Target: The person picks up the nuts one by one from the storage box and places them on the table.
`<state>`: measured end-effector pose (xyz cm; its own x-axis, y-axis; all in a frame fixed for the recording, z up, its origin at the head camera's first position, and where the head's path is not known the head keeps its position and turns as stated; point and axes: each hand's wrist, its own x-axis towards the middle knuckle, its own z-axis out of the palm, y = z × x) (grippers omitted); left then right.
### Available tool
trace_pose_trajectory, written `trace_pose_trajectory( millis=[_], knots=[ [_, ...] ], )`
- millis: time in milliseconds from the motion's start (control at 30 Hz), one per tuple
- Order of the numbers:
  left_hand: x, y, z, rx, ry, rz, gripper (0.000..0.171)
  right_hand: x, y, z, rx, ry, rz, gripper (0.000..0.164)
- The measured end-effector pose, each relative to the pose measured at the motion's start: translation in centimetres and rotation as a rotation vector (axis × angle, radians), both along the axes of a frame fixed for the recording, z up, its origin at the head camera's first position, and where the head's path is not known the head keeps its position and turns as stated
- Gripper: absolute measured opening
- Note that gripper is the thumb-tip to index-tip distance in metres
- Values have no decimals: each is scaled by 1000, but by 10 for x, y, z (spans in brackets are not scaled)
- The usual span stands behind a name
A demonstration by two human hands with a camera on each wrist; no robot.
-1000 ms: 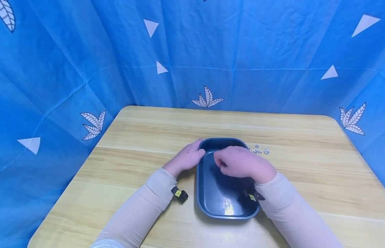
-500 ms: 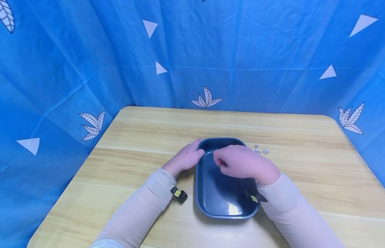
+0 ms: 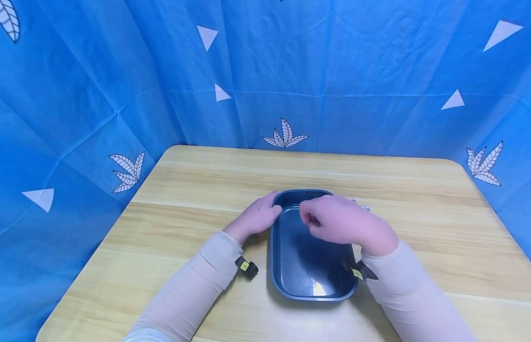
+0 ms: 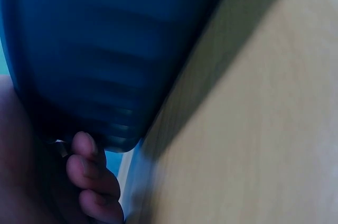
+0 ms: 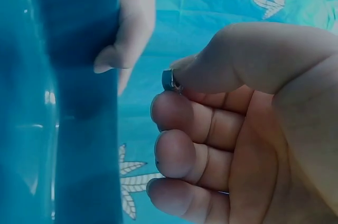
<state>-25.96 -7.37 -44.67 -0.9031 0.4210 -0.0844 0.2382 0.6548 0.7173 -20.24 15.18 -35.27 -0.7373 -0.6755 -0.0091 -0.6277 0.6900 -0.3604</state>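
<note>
A dark blue rectangular tray (image 3: 310, 273) lies on the table. My left hand (image 3: 257, 216) grips its far left edge, thumb over the rim and fingers along the outer wall; in the left wrist view the curled fingers (image 4: 92, 174) are by the tray's corner. Above the tray's far right part is my right hand (image 3: 340, 218). Its thumb and forefinger pinch a small shiny metal piece (image 5: 168, 80), largely covered by the fingertips, so its exact kind is unclear. To the right of the tray lie small round silvery pieces (image 3: 367, 208), partly hidden behind the right hand.
The wooden table (image 3: 184, 199) extends around the tray on all sides. A blue patterned curtain (image 3: 269, 71) hangs behind the table and along both sides. Black wrist cameras are strapped to both sleeves; the left one (image 3: 250, 270) sits beside the tray's left wall.
My right hand has shifted slightly right over the tray and now covers more of the silvery pieces. The left hand keeps its hold on the rim, and the tray stays in place.
</note>
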Motion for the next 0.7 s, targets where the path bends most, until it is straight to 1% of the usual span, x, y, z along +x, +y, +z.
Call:
trace_pose_trajectory(
  millis=[300, 433, 600, 700],
  knots=[
    [0, 0, -1, -10, -14, 12, 56, 5, 11, 15, -5, -23, -42, 17],
    [1, -1, -1, -9, -1, 11, 53, 5, 18, 19, -21, 1, -49, 16],
    [1, 0, -1, -6, -3, 11, 52, 5, 26, 24, -51, 30, -48, 16],
    [1, 0, -2, -4, -5, 11, 51, 5, 31, 26, -54, 41, -74, 15]
  ],
)
